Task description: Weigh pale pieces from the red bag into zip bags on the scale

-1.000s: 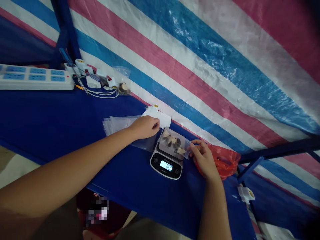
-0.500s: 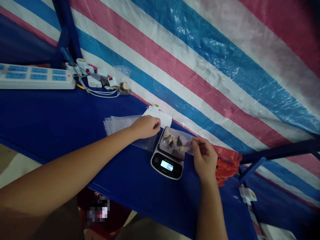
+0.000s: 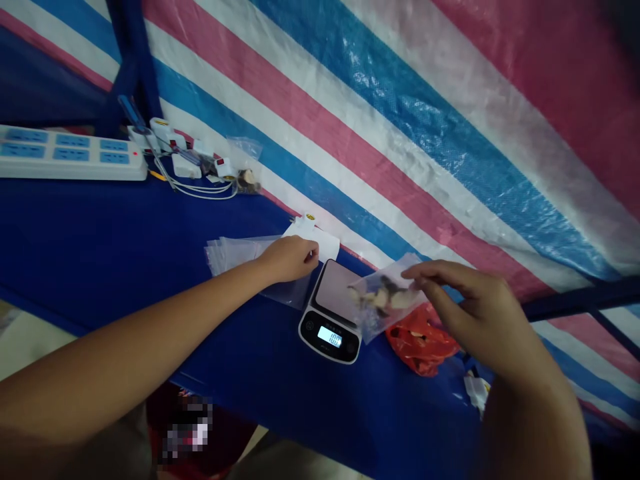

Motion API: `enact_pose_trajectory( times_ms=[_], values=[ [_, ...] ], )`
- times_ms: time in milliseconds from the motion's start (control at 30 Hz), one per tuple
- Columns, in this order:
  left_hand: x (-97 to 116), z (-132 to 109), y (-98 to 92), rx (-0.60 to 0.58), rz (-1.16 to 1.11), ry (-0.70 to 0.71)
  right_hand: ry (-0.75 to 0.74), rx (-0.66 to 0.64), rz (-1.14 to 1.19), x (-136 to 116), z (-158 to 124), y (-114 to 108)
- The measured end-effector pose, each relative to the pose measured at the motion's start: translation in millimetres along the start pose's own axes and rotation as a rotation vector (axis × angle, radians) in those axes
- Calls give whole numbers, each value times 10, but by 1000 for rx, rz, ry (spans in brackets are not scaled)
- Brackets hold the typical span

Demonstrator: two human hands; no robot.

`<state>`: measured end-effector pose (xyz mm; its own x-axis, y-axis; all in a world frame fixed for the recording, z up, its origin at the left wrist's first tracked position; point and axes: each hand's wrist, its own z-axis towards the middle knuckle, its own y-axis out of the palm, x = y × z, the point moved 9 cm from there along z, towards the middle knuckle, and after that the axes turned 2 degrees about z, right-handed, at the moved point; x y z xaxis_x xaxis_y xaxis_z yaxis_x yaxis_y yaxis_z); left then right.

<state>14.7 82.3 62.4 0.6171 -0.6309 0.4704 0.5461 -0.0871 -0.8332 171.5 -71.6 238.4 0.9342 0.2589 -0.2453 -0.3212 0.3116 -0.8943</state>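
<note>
Between thumb and fingers, my right hand [image 3: 463, 303] pinches the edge of a clear plastic bag [image 3: 385, 297] with several pale and dark dried pieces inside. It hangs tilted in the air, over the right side of a small digital kitchen scale [image 3: 330, 317]. The scale's lit display seems to read 10.0. My left hand [image 3: 295, 257] is closed, just left of the scale, above a fanned stack of clear zip bags [image 3: 233, 253]; whether something is in its fingers is hidden. A white sheet [image 3: 325, 243] lies behind that hand.
A red plastic bag [image 3: 423, 343] sits right of the scale on the blue table [image 3: 125, 233]. Far left lies a power strip [image 3: 70, 157], beside plugs, cables and a small filled bag [image 3: 247, 180]. A striped tarpaulin [image 3: 300, 133] closes off the back.
My right hand has lifted the filled bag off the scale's plate and moved right and toward me. My left hand has stayed almost in place.
</note>
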Motion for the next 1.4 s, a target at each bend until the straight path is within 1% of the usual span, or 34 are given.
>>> enact_pose_trajectory(
  times_ms=[33,67,133,167,267,367,633,933,1000,1100,1167,1233,1300,1333,1367,1400],
  values=[
    [-3,-2,0,2,0,-1,-1,-43,0,-18,11,39],
    [-6,-4,2,4,-1,-1,6,-55,0,-27,20,56],
    [-8,-6,10,4,-10,3,27,-19,-7,-37,34,42],
    [-7,-6,15,0,-13,5,29,-24,-10,-49,39,58],
    [3,-6,20,-11,2,7,27,-84,-7,-75,51,153],
    [16,-9,10,-10,17,11,56,-133,4,-51,55,235],
    [15,-25,-10,-3,18,13,126,-125,49,-7,35,286],
    [34,-27,-24,9,-7,41,216,-111,129,151,-37,381],
    [34,-28,-21,7,-15,41,218,-85,146,144,-17,360],
    [36,-30,-19,3,-18,38,238,-11,208,189,49,327],
    [32,-30,-24,0,-17,33,271,33,319,316,76,368],
    [27,-30,-36,3,-17,30,343,63,443,567,38,472],
    [15,-28,-53,12,-23,28,466,77,494,933,-98,611],
    [7,-25,-59,17,-27,25,530,87,470,1135,-198,668],
    [-4,-22,-65,22,-28,20,593,141,425,1341,-314,683],
    [-15,-19,-68,27,-27,15,639,239,387,1527,-437,661]
  ],
)
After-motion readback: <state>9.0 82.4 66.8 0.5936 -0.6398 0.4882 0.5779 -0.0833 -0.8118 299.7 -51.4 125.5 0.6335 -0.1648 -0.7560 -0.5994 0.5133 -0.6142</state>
